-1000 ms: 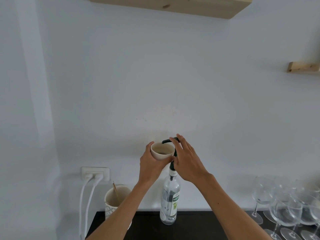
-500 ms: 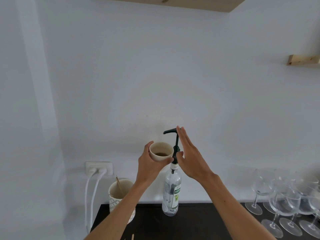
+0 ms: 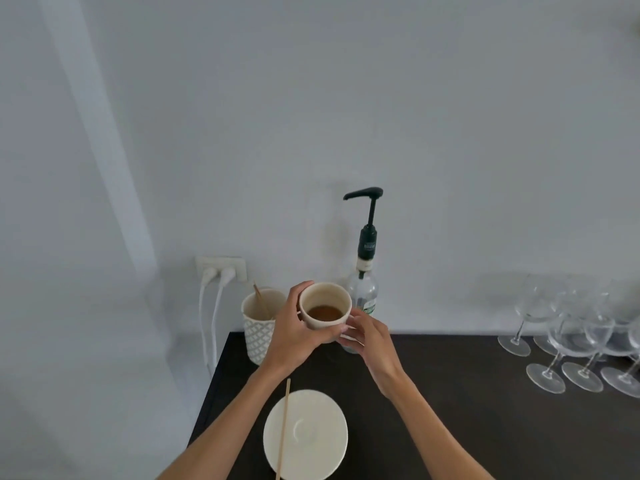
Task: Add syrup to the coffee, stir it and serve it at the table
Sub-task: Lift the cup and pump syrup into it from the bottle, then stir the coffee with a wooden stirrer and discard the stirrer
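A small cream cup (image 3: 325, 298) with brown coffee in it is held above the dark counter (image 3: 467, 393). My left hand (image 3: 294, 330) grips the cup from its left side. My right hand (image 3: 372, 344) touches the cup's lower right side with its fingertips. Behind the cup stands a clear syrup bottle (image 3: 363, 292) with a black pump, its spout pointing left and raised. Below, a cream saucer (image 3: 306, 434) lies on the counter with a thin wooden stir stick (image 3: 284, 427) across its left edge.
A patterned white holder (image 3: 259, 327) with a wooden stick stands at the counter's back left. Two white plugs (image 3: 218, 275) hang from a wall socket. Several upright wine glasses (image 3: 581, 341) crowd the right. The counter's left edge drops off near the wall.
My right hand left the pump head, which sprang up, and came down to the cup. My left hand lowered the cup away from the spout. The view tilted down, showing saucer and stick.
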The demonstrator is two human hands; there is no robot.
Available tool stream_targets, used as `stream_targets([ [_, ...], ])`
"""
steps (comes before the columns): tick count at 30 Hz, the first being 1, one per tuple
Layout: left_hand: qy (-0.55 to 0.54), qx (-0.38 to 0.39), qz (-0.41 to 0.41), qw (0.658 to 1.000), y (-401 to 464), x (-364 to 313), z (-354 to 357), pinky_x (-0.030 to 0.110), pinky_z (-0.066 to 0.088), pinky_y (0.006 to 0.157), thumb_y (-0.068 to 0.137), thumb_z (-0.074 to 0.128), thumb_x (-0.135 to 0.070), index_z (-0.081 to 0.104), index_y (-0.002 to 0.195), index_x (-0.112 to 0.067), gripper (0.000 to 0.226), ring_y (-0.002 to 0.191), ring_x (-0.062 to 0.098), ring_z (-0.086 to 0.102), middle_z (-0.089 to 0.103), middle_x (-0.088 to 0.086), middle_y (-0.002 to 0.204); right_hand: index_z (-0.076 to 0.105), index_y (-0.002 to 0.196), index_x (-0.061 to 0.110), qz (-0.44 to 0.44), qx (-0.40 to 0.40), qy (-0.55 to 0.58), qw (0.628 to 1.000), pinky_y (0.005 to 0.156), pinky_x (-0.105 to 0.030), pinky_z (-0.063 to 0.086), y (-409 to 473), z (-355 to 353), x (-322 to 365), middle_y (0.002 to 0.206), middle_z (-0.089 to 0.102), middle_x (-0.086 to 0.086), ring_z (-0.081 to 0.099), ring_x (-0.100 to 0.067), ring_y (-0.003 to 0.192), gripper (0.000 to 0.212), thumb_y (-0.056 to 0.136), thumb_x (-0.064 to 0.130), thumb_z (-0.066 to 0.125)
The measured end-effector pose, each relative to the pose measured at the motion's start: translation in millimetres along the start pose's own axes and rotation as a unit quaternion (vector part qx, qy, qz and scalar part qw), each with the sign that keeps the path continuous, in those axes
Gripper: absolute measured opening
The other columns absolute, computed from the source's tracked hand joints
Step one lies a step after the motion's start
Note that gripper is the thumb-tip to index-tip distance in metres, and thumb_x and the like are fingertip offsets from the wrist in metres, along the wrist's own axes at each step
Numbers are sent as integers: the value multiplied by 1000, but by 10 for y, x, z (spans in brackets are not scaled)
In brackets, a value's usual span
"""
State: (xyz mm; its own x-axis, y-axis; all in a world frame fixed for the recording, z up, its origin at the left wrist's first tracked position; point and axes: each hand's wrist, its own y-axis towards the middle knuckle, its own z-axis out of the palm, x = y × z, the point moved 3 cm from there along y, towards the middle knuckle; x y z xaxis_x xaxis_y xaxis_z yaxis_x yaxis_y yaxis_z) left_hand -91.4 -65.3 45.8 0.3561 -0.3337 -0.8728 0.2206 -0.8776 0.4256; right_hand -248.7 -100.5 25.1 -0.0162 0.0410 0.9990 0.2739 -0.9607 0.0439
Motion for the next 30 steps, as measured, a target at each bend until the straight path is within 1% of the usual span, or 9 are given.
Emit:
stream_targets([
  [3, 1, 11, -19, 1000, -208, 156, -34, 19, 54, 91, 63, 95, -32, 49, 133, -30, 84, 117, 7, 60, 62, -17, 122, 69, 118, 15, 35, 18, 10, 999, 91, -35, 57, -112, 31, -154, 108, 76, -7, 71, -22, 105, 35, 106, 22, 37],
  [7, 8, 31, -53, 998, -484, 354, -72, 20, 54, 92, 60, 96, -32, 48, 134, -28, 88, 116, 5, 60, 62, -17, 122, 71, 114, 15, 57, 31, -9, 998, 93, -34, 56, -282, 69, -340, 106, 77, -4, 71, -18, 104, 37, 106, 19, 35],
  [11, 12, 47, -94, 994, -755, 565, -71, 17, 53, 90, 59, 97, -33, 46, 135, -30, 92, 115, 1, 60, 63, -17, 121, 74, 107, 26, 53, 43, -92, 993, 91, -34, 56, -467, 113, -568, 103, 77, 4, 70, -14, 101, 36, 105, 25, 38],
  [14, 29, 71, -124, 989, -936, 722, -45, 14, 51, 90, 56, 96, -43, 42, 138, -32, 99, 117, -3, 58, 60, -19, 124, 75, 106, 30, 64, 50, -114, 990, 93, -38, 55, -595, 121, -760, 103, 76, 6, 68, -12, 102, 36, 104, 29, 39],
  [17, 51, 86, -137, 985, -1075, 832, -27, 11, 48, 89, 55, 95, -51, 39, 137, -34, 101, 116, -6, 56, 59, -20, 124, 76, 101, 31, 81, 42, -118, 989, 94, -42, 54, -699, 116, -885, 101, 76, 7, 67, -11, 102, 38, 104, 32, 39],
  [20, 57, 96, -146, 983, -1181, 901, -28, 13, 49, 88, 53, 95, -51, 39, 136, -34, 103, 113, -4, 59, 61, -18, 122, 77, 97, 28, 94, 52, -131, 986, 93, -42, 54, -779, 129, -983, 99, 76, 4, 67, -14, 103, 43, 103, 42, 36],
  [22, 60, 102, -149, 982, -1229, 939, -35, 15, 51, 90, 52, 95, -52, 38, 136, -33, 103, 113, -2, 61, 62, -17, 122, 76, 94, 27, 96, 59, -154, 982, 91, -40, 52, -819, 144, -1042, 96, 77, 5, 67, -14, 100, 44, 103, 44, 36],
  [25, 67, 112, -150, 980, -1264, 958, -52, 13, 49, 90, 53, 96, -49, 38, 136, -33, 102, 112, -3, 60, 62, -17, 121, 75, 86, 25, 89, 55, -176, 979, 88, -33, 50, -859, 157, -1067, 89, 76, 4, 67, -12, 92, 44, 104, 38, 37],
  [30, 73, 114, -153, 979, -1285, 991, -67, 13, 48, 92, 54, 95, -48, 38, 137, -34, 102, 114, -4, 59, 60, -19, 122, 73, 84, 29, 73, 63, -188, 977, 71, -11, 46, -875, 189, -1048, 87, 74, 6, 65, -4, 85, 42, 105, 33, 37],
])
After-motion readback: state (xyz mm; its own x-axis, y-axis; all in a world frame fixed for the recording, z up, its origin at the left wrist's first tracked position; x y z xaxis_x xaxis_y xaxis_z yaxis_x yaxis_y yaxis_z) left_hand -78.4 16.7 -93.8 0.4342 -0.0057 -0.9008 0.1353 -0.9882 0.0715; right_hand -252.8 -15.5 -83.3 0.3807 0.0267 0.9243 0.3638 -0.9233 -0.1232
